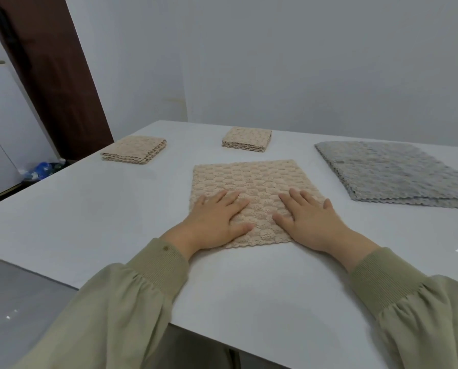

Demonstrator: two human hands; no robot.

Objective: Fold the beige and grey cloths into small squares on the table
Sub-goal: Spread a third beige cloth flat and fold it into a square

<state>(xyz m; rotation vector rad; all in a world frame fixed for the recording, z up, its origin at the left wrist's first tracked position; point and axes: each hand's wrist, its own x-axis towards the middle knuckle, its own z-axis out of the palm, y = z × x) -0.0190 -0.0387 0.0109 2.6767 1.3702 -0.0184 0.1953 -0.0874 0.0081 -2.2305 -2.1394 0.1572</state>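
Right now your left hand and your right hand both lie flat, fingers straight and a little spread, pressing down on the near half of the beige cloth that sits in front of you on the table; neither hand grips or pinches anything. That cloth looks to be folded at least once, though from this angle you cannot count its layers with any certainty. Two beige squares are finished: one folded square at the far left and a second folded square straight beyond your cloth, well apart from each other. The grey cloths lie in a flat stack to your right, apparently unfolded and waiting. Your risks from here are mostly about the layers slipping. If you lift one palm before the other has pinned the crease, the textured cloth may spring open or skew, and the next fold would come out crooked with the scalloped edges mismatched. If you sweep your right hand outward too far, you could nudge the grey stack and fan its edges. Pulling the near edge carelessly might also drag the whole cloth toward the table's edge.
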